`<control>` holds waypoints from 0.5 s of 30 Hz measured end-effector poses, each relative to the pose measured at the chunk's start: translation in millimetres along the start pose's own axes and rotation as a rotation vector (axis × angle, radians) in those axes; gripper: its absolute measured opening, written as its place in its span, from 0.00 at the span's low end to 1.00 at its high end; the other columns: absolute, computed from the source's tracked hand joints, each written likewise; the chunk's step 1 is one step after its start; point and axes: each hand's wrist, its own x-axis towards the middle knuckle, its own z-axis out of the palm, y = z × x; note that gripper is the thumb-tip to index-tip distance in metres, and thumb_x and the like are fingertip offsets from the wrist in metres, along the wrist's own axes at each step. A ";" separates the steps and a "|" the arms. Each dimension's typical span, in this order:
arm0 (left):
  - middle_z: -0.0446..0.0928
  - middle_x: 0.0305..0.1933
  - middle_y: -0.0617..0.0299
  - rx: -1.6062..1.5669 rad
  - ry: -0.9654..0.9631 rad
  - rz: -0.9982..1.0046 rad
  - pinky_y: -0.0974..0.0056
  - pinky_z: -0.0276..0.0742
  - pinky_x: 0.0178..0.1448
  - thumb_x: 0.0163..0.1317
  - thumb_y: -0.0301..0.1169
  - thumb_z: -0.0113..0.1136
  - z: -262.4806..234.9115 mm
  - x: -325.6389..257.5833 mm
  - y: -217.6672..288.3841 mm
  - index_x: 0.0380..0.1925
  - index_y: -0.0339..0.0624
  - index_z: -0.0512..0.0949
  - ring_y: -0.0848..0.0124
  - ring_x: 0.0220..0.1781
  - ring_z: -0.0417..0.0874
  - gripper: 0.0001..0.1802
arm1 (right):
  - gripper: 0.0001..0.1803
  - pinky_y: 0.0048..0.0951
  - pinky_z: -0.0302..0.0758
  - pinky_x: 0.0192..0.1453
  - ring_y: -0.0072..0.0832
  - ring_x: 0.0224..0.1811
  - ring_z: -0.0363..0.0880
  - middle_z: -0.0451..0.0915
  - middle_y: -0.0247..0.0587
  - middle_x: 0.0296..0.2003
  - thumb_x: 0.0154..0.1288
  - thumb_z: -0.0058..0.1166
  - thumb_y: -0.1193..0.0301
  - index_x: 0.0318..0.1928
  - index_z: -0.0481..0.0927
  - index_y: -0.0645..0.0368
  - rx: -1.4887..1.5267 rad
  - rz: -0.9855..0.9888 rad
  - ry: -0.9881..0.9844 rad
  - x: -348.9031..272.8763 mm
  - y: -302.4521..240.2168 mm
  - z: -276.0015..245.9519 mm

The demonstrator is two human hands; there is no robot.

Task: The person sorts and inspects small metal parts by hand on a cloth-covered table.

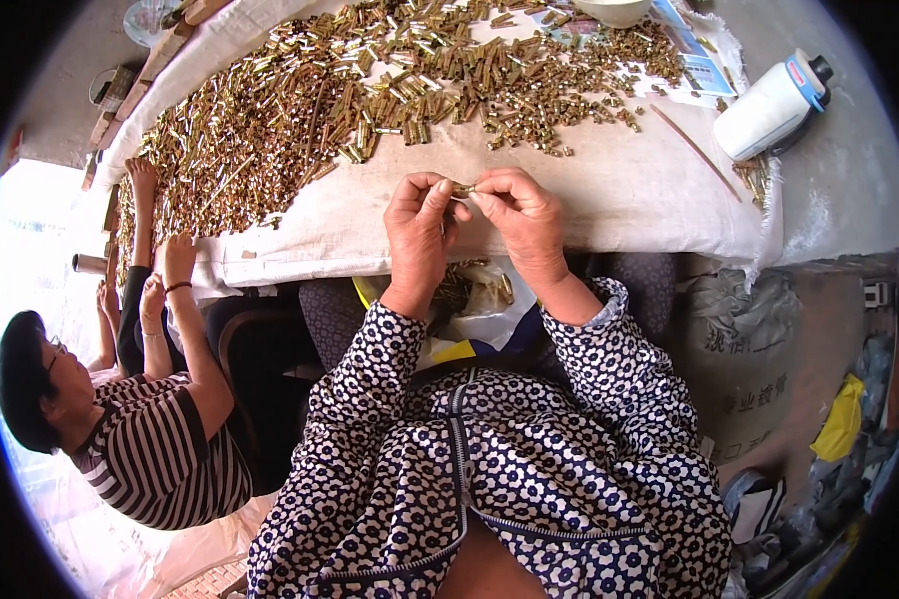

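Brass-coloured metal part (462,190) pinched between left hand (417,235) and right hand (525,222), apparently mid-work; parts heap (255,150), eleven o'clock, likely outstanding; completions unclear.

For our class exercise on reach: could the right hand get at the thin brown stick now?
Probably yes: only bare cloth seems to lie between the right hand and the stick, though that hand pinches a brass-coloured piece.

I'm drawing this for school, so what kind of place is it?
Probably a workshop: loose brass-coloured pieces lie heaped on a cloth-covered table, and a person in a striped top is beside it.
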 end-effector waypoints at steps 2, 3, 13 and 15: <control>0.76 0.26 0.64 -0.029 -0.007 0.000 0.79 0.61 0.17 0.67 0.29 0.55 0.8 -0.3 0.3 0.36 0.41 0.71 0.80 0.22 0.75 0.05 | 0.03 0.17 0.72 0.42 0.15 0.38 0.74 0.77 0.32 0.39 0.60 0.58 0.82 0.35 0.79 0.63 0.046 0.017 0.024 -1.9 -1.8 1.3; 0.76 0.26 0.64 -0.058 -0.014 0.003 0.79 0.61 0.17 0.67 0.29 0.54 1.7 0.1 0.4 0.36 0.41 0.71 0.80 0.23 0.76 0.05 | 0.03 0.17 0.72 0.42 0.15 0.38 0.74 0.77 0.32 0.40 0.60 0.57 0.81 0.35 0.79 0.63 0.069 0.019 0.022 -2.0 -2.8 1.4; 0.76 0.27 0.62 -0.147 -0.001 -0.019 0.79 0.61 0.17 0.68 0.29 0.53 1.8 1.4 -2.8 0.36 0.41 0.71 0.80 0.22 0.75 0.04 | 0.03 0.18 0.73 0.43 0.16 0.39 0.74 0.77 0.32 0.38 0.61 0.56 0.80 0.37 0.79 0.63 0.230 0.101 0.041 -3.3 -3.6 5.1; 0.77 0.27 0.63 -0.084 0.001 -0.009 0.78 0.62 0.18 0.67 0.28 0.55 2.0 -0.3 -0.7 0.36 0.40 0.72 0.80 0.24 0.76 0.04 | 0.04 0.20 0.74 0.42 0.20 0.38 0.76 0.78 0.34 0.37 0.59 0.57 0.81 0.35 0.79 0.63 -0.008 -0.054 0.025 3.9 -0.6 0.1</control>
